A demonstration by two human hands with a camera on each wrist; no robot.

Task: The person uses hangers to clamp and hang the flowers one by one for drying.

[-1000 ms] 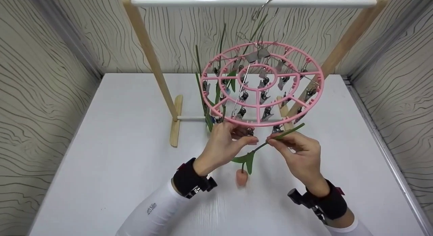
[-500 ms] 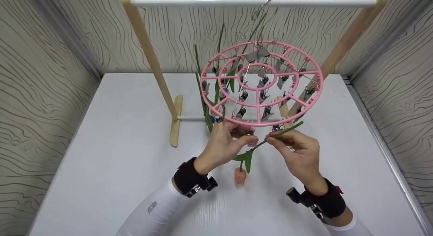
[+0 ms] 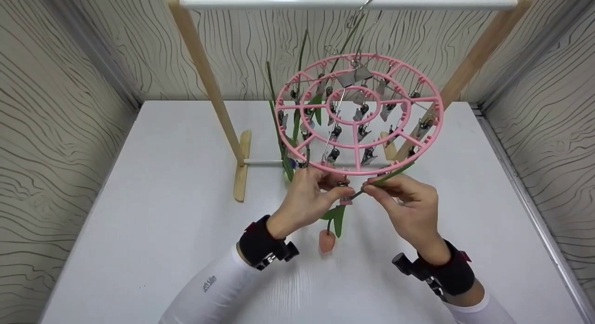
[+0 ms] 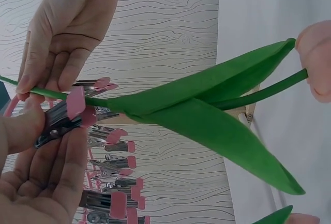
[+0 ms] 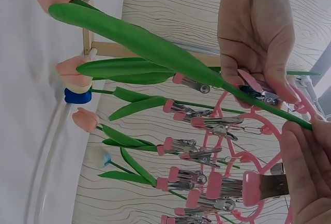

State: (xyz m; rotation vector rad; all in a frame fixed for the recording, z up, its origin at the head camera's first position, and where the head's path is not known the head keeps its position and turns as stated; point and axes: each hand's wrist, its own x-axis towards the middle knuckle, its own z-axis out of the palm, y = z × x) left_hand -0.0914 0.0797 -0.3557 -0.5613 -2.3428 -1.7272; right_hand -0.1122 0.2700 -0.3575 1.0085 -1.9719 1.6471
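Observation:
A pink round clip hanger hangs by a metal hook. My left hand, at its near rim, pinches the handles of a metal clip with pink tips between thumb and fingers. My right hand pinches the green stem of an artificial peach tulip near its end. The bloom points down toward the table, leaves spread along the stem. In the left wrist view the stem crosses at the clip's pink tips; whether it lies between them I cannot tell.
The hanger's hook sits on the white bar of a wooden rack on a white table. Several more tulips hang bloom-down from clips at the hanger's left side. Other clips dangle close by. Patterned walls stand around.
My right hand has moved slightly left, bringing the tulip stem up to the clip in my left hand. The bloom shifted a little left. The hanger tilted slightly; the left hand stayed nearly still.

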